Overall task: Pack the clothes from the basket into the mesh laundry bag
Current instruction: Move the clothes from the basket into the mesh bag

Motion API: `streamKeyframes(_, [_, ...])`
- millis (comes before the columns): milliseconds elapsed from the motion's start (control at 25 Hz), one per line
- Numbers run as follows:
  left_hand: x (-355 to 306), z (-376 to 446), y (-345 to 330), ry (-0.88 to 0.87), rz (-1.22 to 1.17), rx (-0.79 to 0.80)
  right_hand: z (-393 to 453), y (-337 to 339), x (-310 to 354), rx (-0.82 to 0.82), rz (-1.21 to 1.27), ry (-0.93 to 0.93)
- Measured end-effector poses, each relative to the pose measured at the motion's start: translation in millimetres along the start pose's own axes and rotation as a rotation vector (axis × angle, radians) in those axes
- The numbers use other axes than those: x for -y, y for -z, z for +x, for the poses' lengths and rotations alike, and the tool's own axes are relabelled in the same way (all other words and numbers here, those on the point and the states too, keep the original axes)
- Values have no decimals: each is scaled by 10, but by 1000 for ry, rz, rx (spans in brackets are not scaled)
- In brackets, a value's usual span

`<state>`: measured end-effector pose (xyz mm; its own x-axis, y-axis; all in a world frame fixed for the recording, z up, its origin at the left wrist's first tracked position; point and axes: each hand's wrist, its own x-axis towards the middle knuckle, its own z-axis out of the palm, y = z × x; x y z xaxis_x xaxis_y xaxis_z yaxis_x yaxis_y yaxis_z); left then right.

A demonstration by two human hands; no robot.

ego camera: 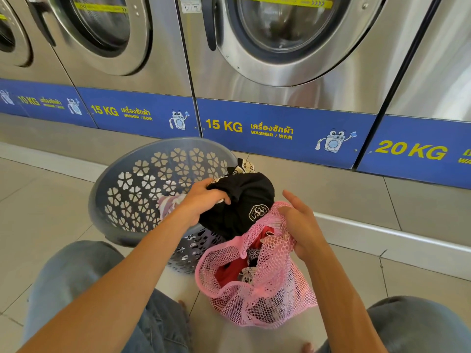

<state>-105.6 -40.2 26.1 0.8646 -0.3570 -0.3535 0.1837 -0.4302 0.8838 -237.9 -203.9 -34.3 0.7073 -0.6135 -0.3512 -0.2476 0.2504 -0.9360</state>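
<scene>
A grey plastic basket (132, 179) with flower-shaped holes lies tipped on its side on the floor. A purple-and-white cloth (169, 203) lies inside it. My left hand (204, 200) grips a black garment (244, 200) with a white emblem, held over the mouth of the pink mesh laundry bag (265, 284). My right hand (298, 225) pinches the bag's upper rim and holds it open. Red and black-and-white patterned clothes show through the mesh inside the bag.
A row of steel washing machines (280, 72) with blue base panels stands just behind the basket. A raised tiled step (382, 230) runs along their front. My knees in jeans (76, 276) frame the bag on both sides.
</scene>
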Motion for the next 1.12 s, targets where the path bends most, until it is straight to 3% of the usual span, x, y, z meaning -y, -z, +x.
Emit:
streamKeyframes(200, [-324,-158,115,-173,-239,-73,-29,115,4,14,32,15])
streamKeyframes(320, [-493,-474,323,-335,-437,110,-22,174,8,-19,31,19])
streamKeyframes(480, [-66,-773,215,-176,-921,262,-42,195,42,-36,35,9])
streamKeyframes(600, [461,-707,-67,122,-1153,208,-74,191,49,-50,22,18])
streamKeyframes(680, [703,-656,-296,274,-1141,205,-91,197,69,-90,42,56])
streamKeyframes(840, [905,-622,-629,397,-927,174,-172,197,161,-244,33,147])
streamKeyframes(1000, [949,-472,-818,525,-855,294,-333,150,249,-203,-52,205])
streamKeyframes(1120, [1037,-220,-975,527,-655,286,-416,165,264,-159,-161,251])
